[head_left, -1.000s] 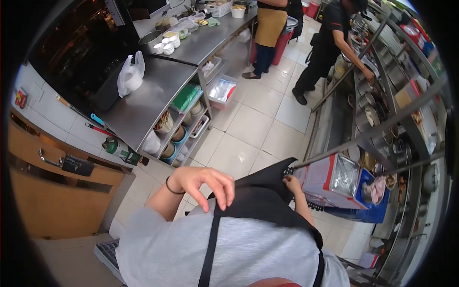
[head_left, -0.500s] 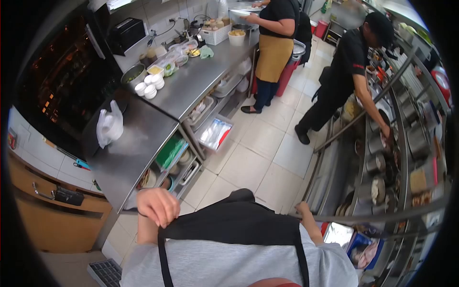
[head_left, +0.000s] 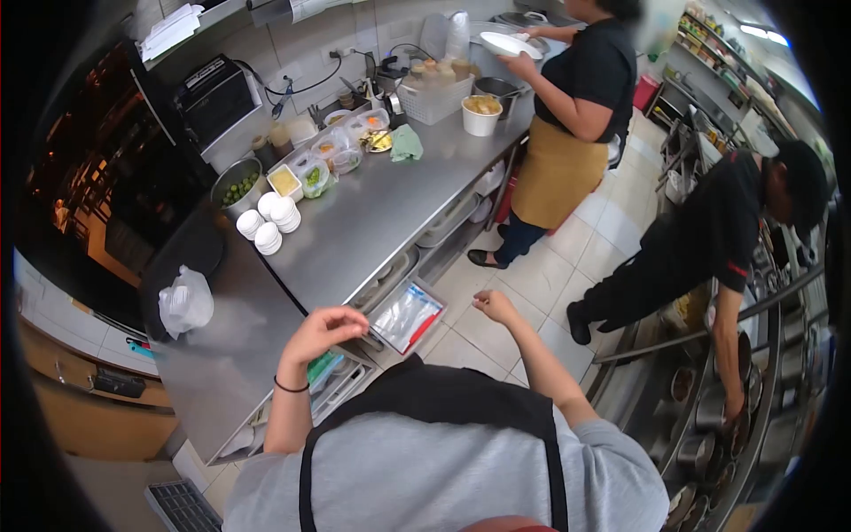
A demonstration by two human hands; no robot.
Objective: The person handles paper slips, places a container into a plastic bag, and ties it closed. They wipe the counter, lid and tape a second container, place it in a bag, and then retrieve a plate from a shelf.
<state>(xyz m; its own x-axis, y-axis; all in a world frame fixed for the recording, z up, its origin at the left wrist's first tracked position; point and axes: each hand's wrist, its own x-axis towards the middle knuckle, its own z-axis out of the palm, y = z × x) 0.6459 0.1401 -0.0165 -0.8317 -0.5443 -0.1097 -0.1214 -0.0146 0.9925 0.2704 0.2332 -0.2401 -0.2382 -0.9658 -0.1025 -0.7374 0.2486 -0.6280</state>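
My left hand is raised above the front edge of the steel counter, its fingers apart with nothing held. My right hand hangs in the air over the tiled floor, fingers curled together; whether anything is in them is too small to tell. Nearest to my hands is a tray on a lower shelf, with clear plastic bags and a red strip. On the counter stand stacked white cups, a pot of green pieces, a tub of yellow food and a white plastic bag.
A person in a mustard apron stands at the counter's far end, holding a white plate. To the right, another person in black bends over pots behind a metal rail. Floor tiles run between them.
Both my hands have moved forward; the right has left the rail side and come toward the middle. My left hand has opened. The view has shifted closer to the counter.
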